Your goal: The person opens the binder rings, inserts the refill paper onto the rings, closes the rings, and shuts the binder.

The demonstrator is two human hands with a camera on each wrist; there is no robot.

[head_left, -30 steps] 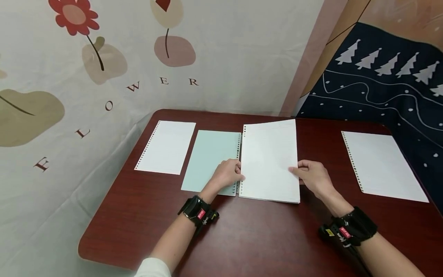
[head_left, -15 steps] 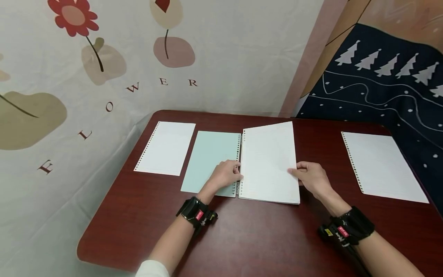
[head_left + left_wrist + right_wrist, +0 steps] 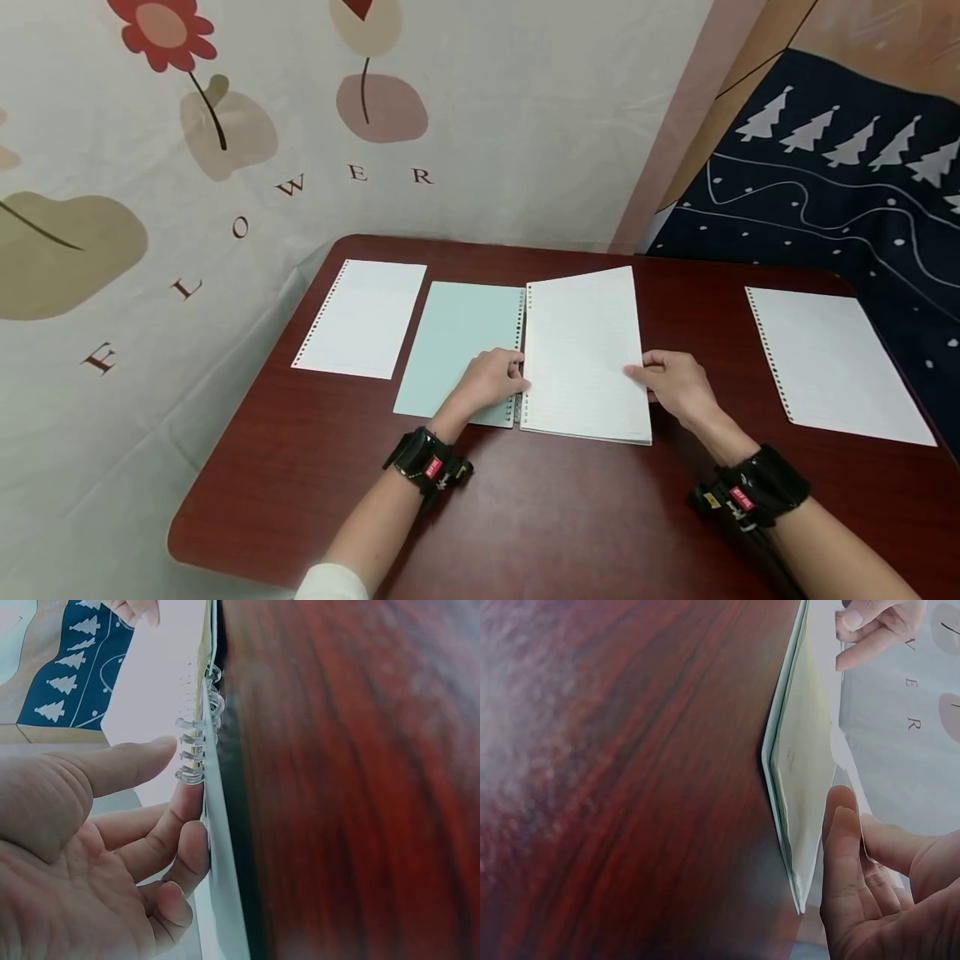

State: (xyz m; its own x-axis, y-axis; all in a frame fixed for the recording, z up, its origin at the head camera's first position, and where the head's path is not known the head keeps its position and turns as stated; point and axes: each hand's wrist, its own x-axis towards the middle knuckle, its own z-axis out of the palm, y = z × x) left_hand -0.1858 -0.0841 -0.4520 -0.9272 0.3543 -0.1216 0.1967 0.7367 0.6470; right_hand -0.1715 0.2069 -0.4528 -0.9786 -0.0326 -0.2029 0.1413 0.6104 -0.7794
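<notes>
A loose-leaf notebook lies open in the head view, its pale green cover (image 3: pixel 457 333) to the left and a stack of white pages to the right. My left hand (image 3: pixel 491 377) is at the ring spine, thumb over the pages' punched edge and fingers curled against the cover side. In the left wrist view the clear rings (image 3: pixel 192 754) stand right beside the thumb tip. With thumb and fingers my right hand (image 3: pixel 675 383) pinches the right edge of the top white sheet (image 3: pixel 581 358). The right wrist view shows that edge raised above the yellowish pages (image 3: pixel 806 765) underneath.
One loose punched sheet (image 3: pixel 360 318) lies left of the notebook, another punched sheet (image 3: pixel 840 362) at the far right of the dark red table (image 3: pixel 540 517). Behind the table hang a flower-print cloth (image 3: pixel 510 150) and a navy tree-print cloth (image 3: pixel 810 200).
The top sheet's far edge has come down slightly toward me, and its far right corner has shifted a little left. Both hands keep nearly the same places.
</notes>
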